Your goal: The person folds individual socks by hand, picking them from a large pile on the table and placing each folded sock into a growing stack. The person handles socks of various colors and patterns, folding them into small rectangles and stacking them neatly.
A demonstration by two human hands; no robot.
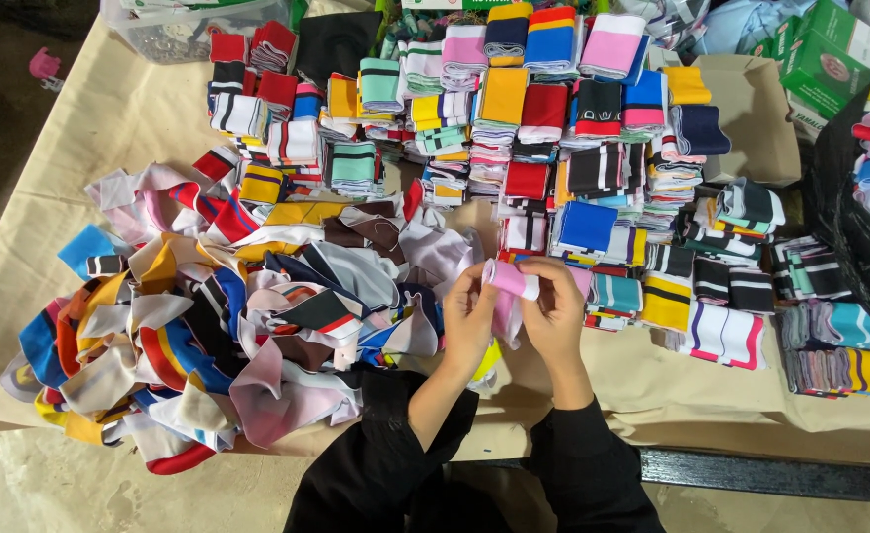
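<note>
Both hands, left hand (pixel 469 321) and right hand (pixel 555 314), pinch the pink-and-white band (pixel 510 280) between them, above the worktop (pixel 652 380). Keep edges aligned; folded stacks (pixel 543 128) lie beyond, loose pile (pixel 237 316) leftward.

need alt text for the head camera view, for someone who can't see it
Two hands, left hand and right hand, hold a pink and white fabric piece between them over a cloth-covered table. A loose heap of colourful fabric pieces lies to the left; folded stacks fill the back and right, with a green box at the far right.
</note>
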